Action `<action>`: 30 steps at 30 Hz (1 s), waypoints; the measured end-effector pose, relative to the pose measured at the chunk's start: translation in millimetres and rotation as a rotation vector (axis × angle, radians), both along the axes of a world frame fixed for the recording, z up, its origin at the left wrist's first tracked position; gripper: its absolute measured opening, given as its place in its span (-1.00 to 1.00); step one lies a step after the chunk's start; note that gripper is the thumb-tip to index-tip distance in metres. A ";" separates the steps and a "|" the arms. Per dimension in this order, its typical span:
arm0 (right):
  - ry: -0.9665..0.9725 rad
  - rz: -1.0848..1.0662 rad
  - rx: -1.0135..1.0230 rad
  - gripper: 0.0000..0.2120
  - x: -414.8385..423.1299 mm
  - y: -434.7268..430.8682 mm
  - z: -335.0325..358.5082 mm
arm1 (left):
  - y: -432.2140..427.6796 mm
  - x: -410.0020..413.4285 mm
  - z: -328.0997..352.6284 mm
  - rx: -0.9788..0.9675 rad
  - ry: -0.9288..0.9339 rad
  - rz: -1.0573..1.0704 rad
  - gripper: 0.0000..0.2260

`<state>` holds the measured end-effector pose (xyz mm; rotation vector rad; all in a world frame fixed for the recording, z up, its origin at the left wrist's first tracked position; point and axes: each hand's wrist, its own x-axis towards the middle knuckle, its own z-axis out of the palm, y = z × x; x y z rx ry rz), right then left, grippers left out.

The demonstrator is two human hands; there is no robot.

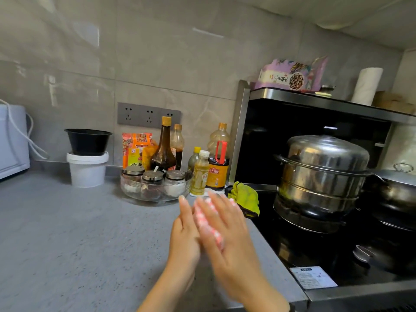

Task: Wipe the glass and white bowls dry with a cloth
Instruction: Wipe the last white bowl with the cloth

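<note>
A pink-and-white checked cloth (200,213) is sandwiched between the person's two palms, held upright above the speckled grey stone counter (67,233); only a strip of it shows, along the gap between the hands and past the right hand's fingers. The left hand (184,228) lies flat against the cloth's left face, fingers straight and pointing up and away; the right hand (225,233) presses on the opposite face, fingers likewise extended and not curled round the fabric, though motion blur softens its outline. Both hands sit near the counter's right edge, just beside the black glass hob (315,248).

Behind the fingertips, further back on the counter, stands a clear glass bowl (155,195) holding three metal-lidded jars; it is apart from the hands. To its right stands a small bottle of yellow liquid (200,174), with a dark sauce bottle with a red handle (218,163) behind it; a crumpled yellow-green rag (245,197) lies at the hob's corner, near the right hand's fingertips. A lidded stainless-steel steamer pot (322,172) rests on the hob; at the back left a black plastic bowl (88,141) sits on top of a white plastic tub (87,170).
</note>
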<state>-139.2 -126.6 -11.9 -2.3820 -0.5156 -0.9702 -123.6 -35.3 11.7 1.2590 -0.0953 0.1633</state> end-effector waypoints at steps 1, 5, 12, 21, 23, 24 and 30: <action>-0.052 -0.018 -0.062 -0.54 -1.4 1.1 -7.1 | -0.2 1.0 -1.8 -0.011 0.015 -0.003 -0.49; 0.026 -0.013 0.068 -0.50 0.9 -13.2 4.3 | -1.5 -5.4 -0.8 0.046 -0.059 0.007 -0.52; 0.152 0.041 0.133 -0.42 -17.6 -4.4 16.6 | 4.3 -10.5 8.2 0.044 -0.078 0.031 -0.55; 0.172 0.069 0.294 -0.53 -15.6 -19.2 29.7 | 3.6 -21.6 14.3 0.120 -0.203 -0.037 -0.52; 0.221 0.103 0.469 -0.50 -13.0 -23.5 33.7 | 2.3 -25.2 14.7 0.115 -0.205 -0.032 -0.52; 0.193 0.118 0.459 -0.50 -15.0 -20.5 33.8 | 2.3 -26.4 15.6 0.105 -0.205 -0.025 -0.52; -0.093 0.016 -0.013 -0.53 -21.4 -4.0 22.6 | 0.2 -23.2 14.9 0.111 -0.184 -0.064 -0.43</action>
